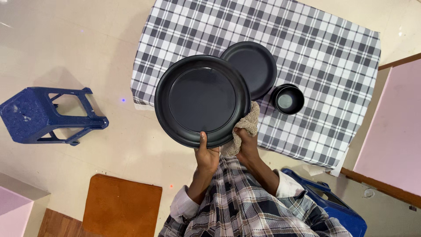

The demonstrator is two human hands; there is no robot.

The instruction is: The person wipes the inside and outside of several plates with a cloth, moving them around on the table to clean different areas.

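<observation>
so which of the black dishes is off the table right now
The large black plate, held up by the left hand, with the right hand pressing a cloth to its edge. The smaller plate and the bowl sit on the checked table.

Single head-worn view, looking steeply down from above, close over the left hand (207, 154), table (324, 66) beyond it

smaller plate (251, 66): near edge behind large plate (201, 100) | cloth (244, 127): partly hidden | blue seat (333, 206): cut off
</observation>
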